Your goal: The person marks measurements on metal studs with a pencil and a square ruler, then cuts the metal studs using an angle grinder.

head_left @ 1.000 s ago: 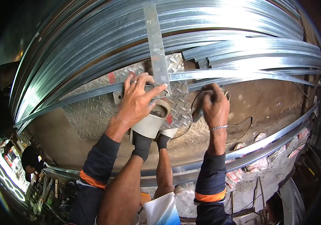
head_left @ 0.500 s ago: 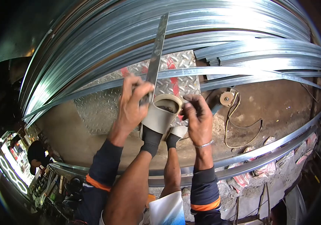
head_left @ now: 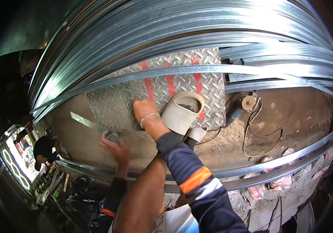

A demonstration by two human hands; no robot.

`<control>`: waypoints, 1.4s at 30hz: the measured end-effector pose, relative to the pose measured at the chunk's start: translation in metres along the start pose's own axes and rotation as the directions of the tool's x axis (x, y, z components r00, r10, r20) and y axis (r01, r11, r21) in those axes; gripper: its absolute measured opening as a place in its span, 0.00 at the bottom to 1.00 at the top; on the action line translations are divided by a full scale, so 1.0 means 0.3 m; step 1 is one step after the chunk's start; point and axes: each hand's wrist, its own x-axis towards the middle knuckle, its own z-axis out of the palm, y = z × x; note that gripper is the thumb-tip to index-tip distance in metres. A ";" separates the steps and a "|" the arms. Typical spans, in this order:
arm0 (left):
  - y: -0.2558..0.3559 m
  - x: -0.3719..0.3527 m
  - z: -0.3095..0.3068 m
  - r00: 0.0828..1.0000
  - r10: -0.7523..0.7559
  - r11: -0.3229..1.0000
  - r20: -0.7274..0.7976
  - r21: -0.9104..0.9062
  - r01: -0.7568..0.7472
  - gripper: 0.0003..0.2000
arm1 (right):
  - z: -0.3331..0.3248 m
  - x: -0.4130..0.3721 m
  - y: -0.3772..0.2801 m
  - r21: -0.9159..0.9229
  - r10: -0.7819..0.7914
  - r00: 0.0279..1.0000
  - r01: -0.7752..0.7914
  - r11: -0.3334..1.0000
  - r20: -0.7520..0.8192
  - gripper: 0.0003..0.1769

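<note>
Closest to you, your right forearm in its dark sleeve with the orange band (head_left: 196, 179) crosses over your bare leg (head_left: 141, 202). Just beyond your leg, a pair of long galvanised channels (head_left: 287, 161) runs across the ground from left to right.

Low on the left, your left hand (head_left: 115, 144) is clenched around the stock of a steel square (head_left: 89, 122). Its flat blade points up and to the left, clear of the ground and off the edge of the checker plate (head_left: 110, 106).

Your right hand (head_left: 143, 108), with a bracelet (head_left: 149, 116) at the wrist, rests knuckles-up on that plate, just beside the red painted stripes. Its fingertips are tucked underneath, so you cannot tell whether it grips anything. Your foot in a pale sandal (head_left: 182, 112) stands on the plate just to the right of that hand.

Off the plate's right edge, an angle grinder (head_left: 239, 105) lies on the bare concrete floor (head_left: 294, 112), and its cord (head_left: 252, 144) loops back towards you.

Farther out, a single long metal strip (head_left: 197, 70) lies across the top of the plate, touching it. Beyond it a broad stack of shiny channels (head_left: 155, 23) fills the far side. At the far left edge, well apart from you, another person (head_left: 42, 149) in dark clothing bends over.
</note>
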 end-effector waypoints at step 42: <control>0.303 0.811 0.109 0.683 0.566 0.762 0.461 0.025 -0.648 0.23 | 0.183 -0.626 1.399 0.854 0.880 0.372 -0.309 0.417 -0.295 0.34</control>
